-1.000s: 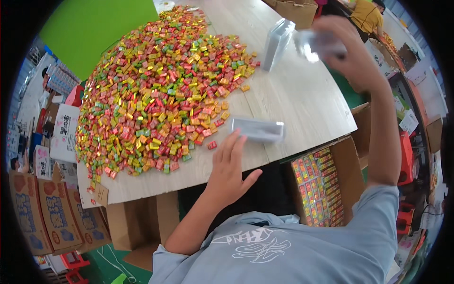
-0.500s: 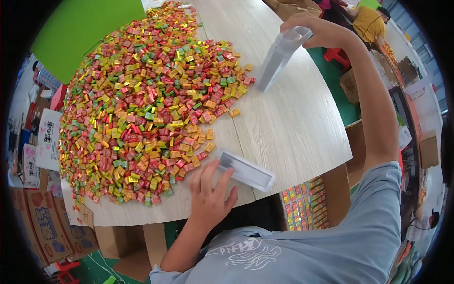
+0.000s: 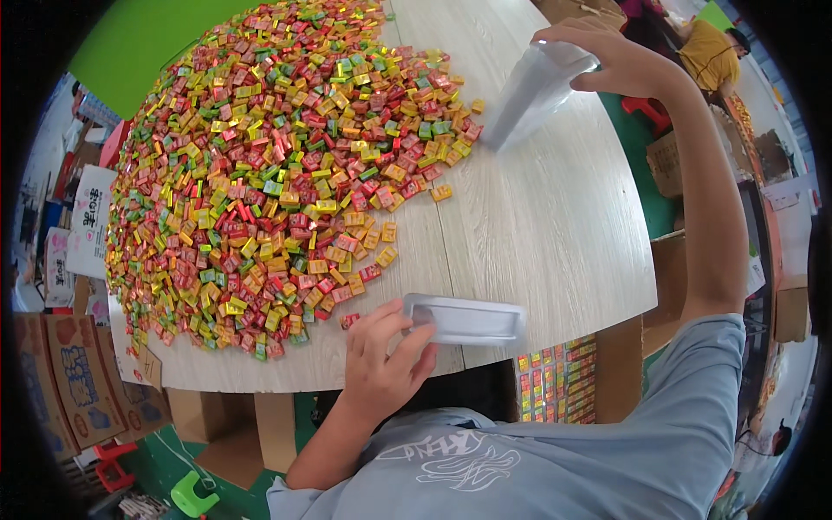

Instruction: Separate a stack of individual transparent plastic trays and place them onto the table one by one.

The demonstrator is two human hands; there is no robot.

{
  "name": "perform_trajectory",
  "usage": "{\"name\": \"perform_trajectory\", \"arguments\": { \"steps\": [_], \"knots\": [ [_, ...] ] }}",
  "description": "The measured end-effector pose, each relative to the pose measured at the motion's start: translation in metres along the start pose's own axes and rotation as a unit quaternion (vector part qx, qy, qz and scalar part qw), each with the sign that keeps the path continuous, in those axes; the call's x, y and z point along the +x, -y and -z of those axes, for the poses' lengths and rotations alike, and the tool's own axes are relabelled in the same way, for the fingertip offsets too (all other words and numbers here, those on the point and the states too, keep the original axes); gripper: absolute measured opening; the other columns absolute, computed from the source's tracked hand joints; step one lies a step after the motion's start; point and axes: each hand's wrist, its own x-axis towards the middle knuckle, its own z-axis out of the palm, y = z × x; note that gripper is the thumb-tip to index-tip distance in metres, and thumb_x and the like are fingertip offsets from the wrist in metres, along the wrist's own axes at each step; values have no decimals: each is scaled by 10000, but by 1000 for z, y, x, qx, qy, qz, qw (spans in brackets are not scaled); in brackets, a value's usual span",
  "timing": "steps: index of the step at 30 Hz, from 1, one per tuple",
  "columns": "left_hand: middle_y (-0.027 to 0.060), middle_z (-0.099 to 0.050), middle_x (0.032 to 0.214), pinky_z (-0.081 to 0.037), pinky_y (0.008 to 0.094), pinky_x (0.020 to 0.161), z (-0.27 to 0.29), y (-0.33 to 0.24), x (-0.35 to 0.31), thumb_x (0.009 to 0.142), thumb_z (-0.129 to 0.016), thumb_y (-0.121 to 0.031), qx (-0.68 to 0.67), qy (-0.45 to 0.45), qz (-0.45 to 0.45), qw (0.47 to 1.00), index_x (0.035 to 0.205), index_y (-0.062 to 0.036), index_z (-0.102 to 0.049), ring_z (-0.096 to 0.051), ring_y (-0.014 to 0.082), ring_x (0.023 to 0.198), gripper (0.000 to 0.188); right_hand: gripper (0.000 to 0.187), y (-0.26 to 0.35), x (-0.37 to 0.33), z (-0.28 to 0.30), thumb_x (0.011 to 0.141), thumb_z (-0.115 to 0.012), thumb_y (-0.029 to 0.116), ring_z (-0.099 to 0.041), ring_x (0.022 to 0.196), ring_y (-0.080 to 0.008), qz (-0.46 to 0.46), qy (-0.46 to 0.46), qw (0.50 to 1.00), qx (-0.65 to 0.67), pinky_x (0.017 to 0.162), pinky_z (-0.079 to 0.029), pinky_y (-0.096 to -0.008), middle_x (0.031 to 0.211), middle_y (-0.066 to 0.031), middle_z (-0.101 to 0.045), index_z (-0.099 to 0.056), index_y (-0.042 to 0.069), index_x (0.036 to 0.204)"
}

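Observation:
My left hand (image 3: 380, 354) is closed on the left end of a clear plastic tray (image 3: 475, 321), a shallow, long, rimmed one. The tray lies at the near edge of the pale wood-grain table (image 3: 555, 234), with no candy visible in it. Up at the far right, my right hand (image 3: 626, 62) grips the top of a tall clear plastic stack (image 3: 539, 94), apparently nested trays. The stack leans, its lower end at the tabletop beside the candy pile. That broad pile of small wrapped candies (image 3: 286, 182), red, yellow, orange and green, covers the table's left side.
Below the table's near edge, a carton (image 3: 620, 373) holds filled candy trays (image 3: 556, 381). An open cardboard box (image 3: 234, 433) stands to its left. A green panel (image 3: 165, 52) rises behind the pile. Another person in yellow (image 3: 709, 56) is at the far right.
The tray at my left hand has swung from a slant to nearly level across the table edge. My right hand still holds the stack. The whole view has shifted slightly.

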Motion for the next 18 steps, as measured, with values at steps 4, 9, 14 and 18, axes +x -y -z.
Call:
{"name": "perform_trajectory", "arguments": {
  "steps": [4, 9, 14, 18],
  "knots": [
    [65, -526, 1081, -450, 396, 901, -2, -3, 8, 699, -799, -104, -40, -9, -22, 999, 1043, -142, -651, -572, 284, 1095, 377, 724, -6, 2, 9, 801, -733, 339, -415, 1284, -337, 450, -125, 854, 232, 1095, -286, -451, 1328, -148, -517, -432, 102, 1415],
    [86, -524, 1130, -455, 399, 899, 0, -1, 4, 703, -810, -123, -59, 2, 0, 998, 1149, -121, -595, -557, 294, 1092, 496, 727, 62, -12, 38, 792, -734, 368, -448, 1262, -332, -61, 56, 997, -8, 1084, -303, -459, 1271, -174, -563, -455, 69, 1393],
    [145, -523, 1251, -438, 436, 928, 3, -3, 19, 729, -805, -168, -97, 46, 28, 994, 1285, -68, -475, -514, 335, 1132, 654, 720, 60, -19, 28, 774, -752, 384, -513, 1205, -321, -83, 7, 996, -8, 1063, -342, -427, 1252, -191, -591, -498, 13, 1336],
    [156, -536, 1236, -427, 441, 953, -2, 0, 21, 734, -801, -172, -151, 136, 85, 975, 1306, -34, -447, -521, 342, 1132, 687, 708, 55, -25, 18, 759, -770, 352, -572, 1150, -320, -89, -31, 992, 83, 988, -440, -391, 1236, -206, -603, -509, -5, 1312]
  ]
}}
